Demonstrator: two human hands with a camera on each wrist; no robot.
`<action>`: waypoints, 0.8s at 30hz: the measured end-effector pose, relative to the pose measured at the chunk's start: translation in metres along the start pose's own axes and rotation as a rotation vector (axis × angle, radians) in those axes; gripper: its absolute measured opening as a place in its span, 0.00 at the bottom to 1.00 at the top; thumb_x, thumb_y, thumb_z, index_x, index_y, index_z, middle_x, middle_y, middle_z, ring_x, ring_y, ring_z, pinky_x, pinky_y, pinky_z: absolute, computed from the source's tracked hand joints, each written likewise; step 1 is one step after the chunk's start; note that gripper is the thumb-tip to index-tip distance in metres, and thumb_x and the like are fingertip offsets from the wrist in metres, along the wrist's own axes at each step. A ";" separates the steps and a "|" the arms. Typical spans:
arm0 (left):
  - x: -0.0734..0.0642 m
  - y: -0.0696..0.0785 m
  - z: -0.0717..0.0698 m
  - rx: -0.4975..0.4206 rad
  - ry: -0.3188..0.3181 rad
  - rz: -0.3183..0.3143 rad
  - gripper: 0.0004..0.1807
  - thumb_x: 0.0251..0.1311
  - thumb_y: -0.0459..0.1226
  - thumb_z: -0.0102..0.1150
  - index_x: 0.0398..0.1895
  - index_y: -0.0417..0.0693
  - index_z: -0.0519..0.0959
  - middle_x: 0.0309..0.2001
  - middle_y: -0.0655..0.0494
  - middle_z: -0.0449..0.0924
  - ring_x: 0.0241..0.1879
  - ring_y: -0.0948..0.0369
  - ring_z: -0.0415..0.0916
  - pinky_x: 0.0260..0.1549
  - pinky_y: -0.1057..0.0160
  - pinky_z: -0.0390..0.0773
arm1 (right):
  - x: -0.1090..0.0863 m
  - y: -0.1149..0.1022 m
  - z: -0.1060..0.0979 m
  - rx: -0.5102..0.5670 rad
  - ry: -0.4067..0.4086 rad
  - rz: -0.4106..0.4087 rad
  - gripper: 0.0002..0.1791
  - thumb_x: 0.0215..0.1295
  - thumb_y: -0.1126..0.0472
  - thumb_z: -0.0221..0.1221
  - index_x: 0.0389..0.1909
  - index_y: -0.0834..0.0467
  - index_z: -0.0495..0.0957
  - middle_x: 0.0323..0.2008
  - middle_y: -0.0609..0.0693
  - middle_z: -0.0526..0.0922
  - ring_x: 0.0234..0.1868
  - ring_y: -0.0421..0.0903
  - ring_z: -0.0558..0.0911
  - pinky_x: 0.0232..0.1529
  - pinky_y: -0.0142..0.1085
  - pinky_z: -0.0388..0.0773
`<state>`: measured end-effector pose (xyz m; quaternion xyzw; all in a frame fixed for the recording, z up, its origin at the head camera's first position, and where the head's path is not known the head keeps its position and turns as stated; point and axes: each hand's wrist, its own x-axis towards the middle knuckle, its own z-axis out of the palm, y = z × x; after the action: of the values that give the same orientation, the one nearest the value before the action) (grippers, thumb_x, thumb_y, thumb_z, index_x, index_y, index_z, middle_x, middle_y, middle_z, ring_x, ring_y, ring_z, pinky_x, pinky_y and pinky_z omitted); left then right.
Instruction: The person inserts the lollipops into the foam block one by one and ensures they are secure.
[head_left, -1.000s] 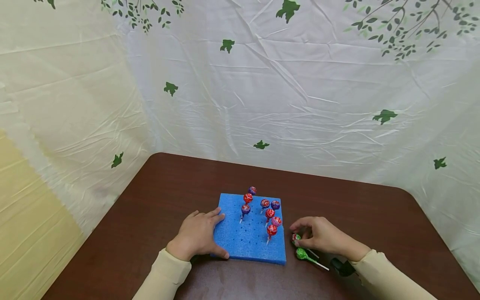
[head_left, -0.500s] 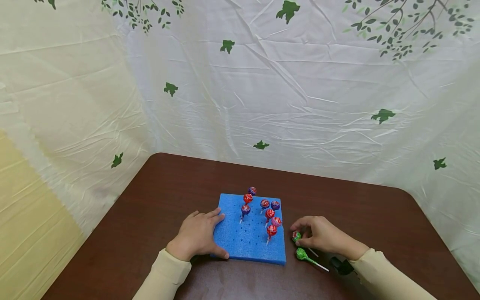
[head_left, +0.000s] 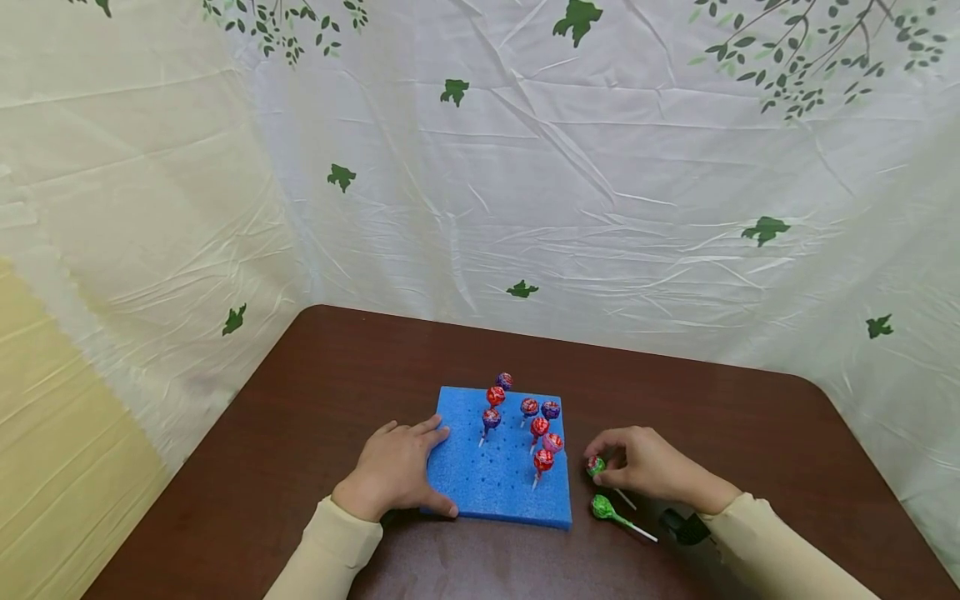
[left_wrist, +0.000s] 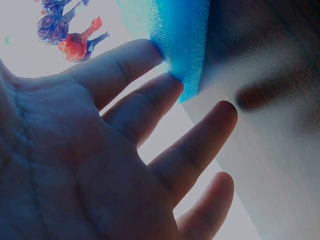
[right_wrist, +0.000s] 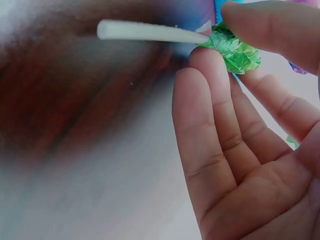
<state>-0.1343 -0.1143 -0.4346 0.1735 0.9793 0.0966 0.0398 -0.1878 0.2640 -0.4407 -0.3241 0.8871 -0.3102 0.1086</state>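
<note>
My left hand point(head_left: 401, 467) rests at the left side of a blue foam board point(head_left: 502, 498), fingers spread and thumb at the near edge. In the left wrist view its straight fingers touch the board's edge point(left_wrist: 187, 40) or lie just beside it. My right hand point(head_left: 660, 468) pinches a green-wrapped lollipop point(head_left: 596, 465) by its head, to the right of the board. Up close in the right wrist view, the lollipop's white stick point(right_wrist: 150, 32) points away from the fingers. A second green lollipop point(head_left: 602, 507) lies on the table just below that hand.
Several red, purple and pink lollipops stand in the board, among them a red one point(head_left: 543, 461) near its right side and a purple one point(head_left: 491, 418) left of it. Small holes dot the board. The brown table point(head_left: 375, 358) meets a white leaf-patterned curtain point(head_left: 487, 208) behind.
The right hand has shifted slightly upward in the head view with the pinched lollipop, which is now farther from the one lying on the table. The left hand and board have stayed put.
</note>
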 end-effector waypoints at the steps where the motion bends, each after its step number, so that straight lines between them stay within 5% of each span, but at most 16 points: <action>1: 0.000 0.000 0.000 0.002 0.000 0.000 0.59 0.28 0.70 0.74 0.69 0.51 0.74 0.71 0.51 0.67 0.64 0.46 0.71 0.64 0.40 0.63 | 0.000 0.000 -0.001 0.001 0.002 0.008 0.13 0.57 0.61 0.72 0.43 0.55 0.83 0.35 0.42 0.83 0.30 0.36 0.81 0.28 0.33 0.80; 16: 0.004 0.002 0.000 -0.004 0.009 -0.005 0.60 0.28 0.69 0.74 0.69 0.51 0.74 0.71 0.50 0.67 0.63 0.45 0.71 0.64 0.40 0.63 | 0.003 -0.004 -0.022 0.108 0.080 -0.014 0.15 0.59 0.61 0.72 0.47 0.58 0.83 0.34 0.43 0.84 0.32 0.43 0.81 0.30 0.34 0.81; 24: 0.005 0.002 -0.001 -0.003 0.003 -0.008 0.60 0.29 0.70 0.74 0.69 0.51 0.73 0.71 0.51 0.67 0.64 0.46 0.71 0.64 0.41 0.62 | 0.010 -0.008 -0.035 0.129 0.131 -0.023 0.15 0.59 0.60 0.72 0.46 0.52 0.83 0.35 0.43 0.84 0.32 0.45 0.80 0.27 0.35 0.79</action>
<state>-0.1379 -0.1107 -0.4336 0.1694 0.9799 0.0981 0.0391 -0.2049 0.2691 -0.4082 -0.3055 0.8667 -0.3884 0.0677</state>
